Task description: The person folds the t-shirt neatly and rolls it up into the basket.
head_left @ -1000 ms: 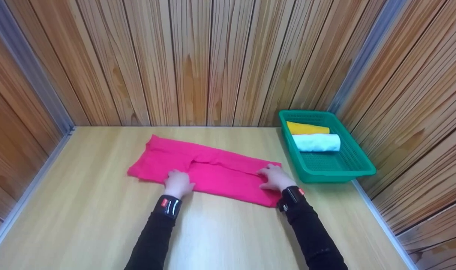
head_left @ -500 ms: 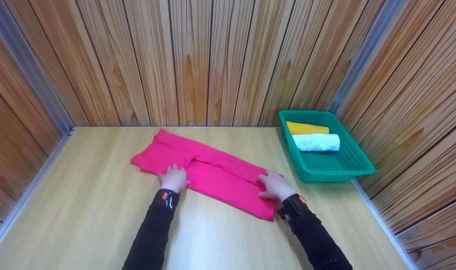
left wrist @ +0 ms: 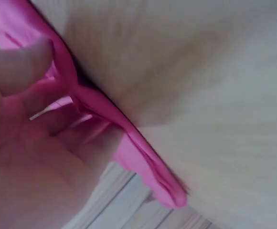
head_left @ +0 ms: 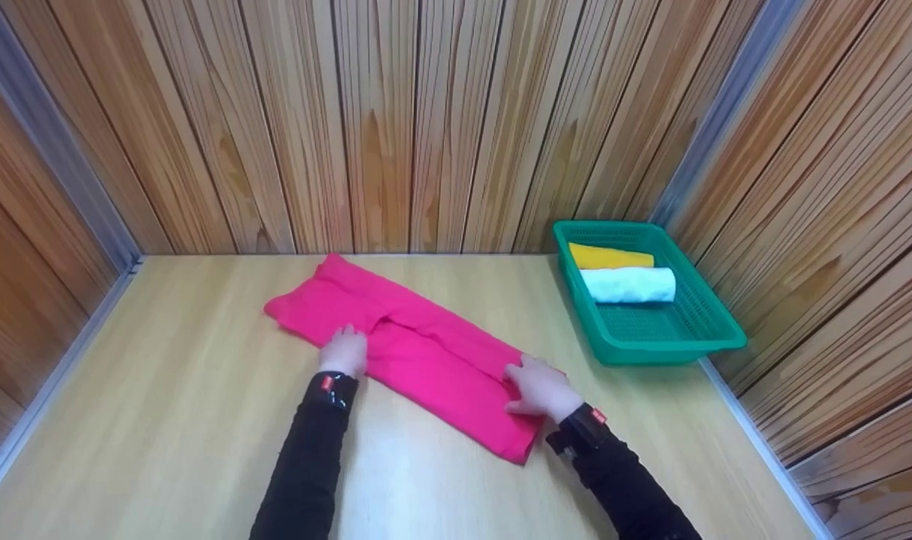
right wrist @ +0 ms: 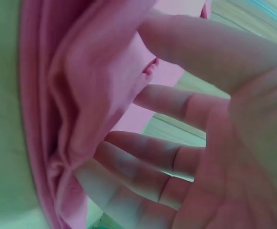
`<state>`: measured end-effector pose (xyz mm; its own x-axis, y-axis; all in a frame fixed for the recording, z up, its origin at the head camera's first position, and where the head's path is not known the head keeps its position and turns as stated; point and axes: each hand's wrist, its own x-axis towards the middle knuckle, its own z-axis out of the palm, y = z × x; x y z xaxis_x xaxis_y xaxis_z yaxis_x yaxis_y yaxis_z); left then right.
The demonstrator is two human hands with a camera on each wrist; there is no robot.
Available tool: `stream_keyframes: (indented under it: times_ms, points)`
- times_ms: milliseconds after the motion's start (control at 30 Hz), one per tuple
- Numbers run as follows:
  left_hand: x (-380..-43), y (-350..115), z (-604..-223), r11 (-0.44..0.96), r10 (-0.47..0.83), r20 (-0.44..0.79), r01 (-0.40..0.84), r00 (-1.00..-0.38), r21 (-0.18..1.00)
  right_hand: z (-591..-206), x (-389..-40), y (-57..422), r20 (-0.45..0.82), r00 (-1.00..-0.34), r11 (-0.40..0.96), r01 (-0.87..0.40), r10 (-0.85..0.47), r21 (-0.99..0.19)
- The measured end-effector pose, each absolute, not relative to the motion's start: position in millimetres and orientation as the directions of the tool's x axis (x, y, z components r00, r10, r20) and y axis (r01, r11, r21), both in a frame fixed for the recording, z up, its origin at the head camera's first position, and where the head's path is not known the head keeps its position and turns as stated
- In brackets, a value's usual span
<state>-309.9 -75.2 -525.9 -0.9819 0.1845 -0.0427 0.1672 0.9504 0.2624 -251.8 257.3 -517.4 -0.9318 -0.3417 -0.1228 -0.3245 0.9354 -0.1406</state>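
Note:
A bright pink cloth [head_left: 435, 360], folded into a long flat strip, lies slantwise on the table, its far end up left and its near end down right. My left hand [head_left: 344, 352] touches its lower edge left of the middle; in the left wrist view the fingers and thumb of that hand [left wrist: 47, 133] rest against the cloth edge [left wrist: 153, 176]. Over the near right end lies my right hand [head_left: 542, 390]. The right wrist view shows its fingers [right wrist: 148, 152] spread and fairly straight, their tips touching the folded layers [right wrist: 90, 81].
A green plastic basket [head_left: 670, 349] stands at the back right of the wooden table [head_left: 178, 420]. Inside it lie a rolled yellow cloth [head_left: 610, 256] and a rolled white cloth [head_left: 628, 286]. Wood-panelled walls [head_left: 381, 127] close off the back and both sides.
The pink cloth has turned clockwise on the table: its left end moved away and its right end came nearer. My left hand shifted slightly forward, my right hand back toward me.

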Motion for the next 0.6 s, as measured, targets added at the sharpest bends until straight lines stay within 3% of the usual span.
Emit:
stream_keyframes:
  times_ms: [300, 600]
  points:
    - [-311.0, -75.9, -528.8, 0.956, 0.16, -0.08, 0.134, -0.984, 0.26, -520.2, -248.9, 253.8, -0.112, -0.921, 0.925, -0.358, -0.372, -0.132]
    - [-290.3, -60.4, -533.1, 0.983, 0.098, 0.02, 0.1, -0.995, 0.154, -514.1, -259.7, 257.4, -0.161, -0.909, 0.914, -0.349, -0.384, -0.208]
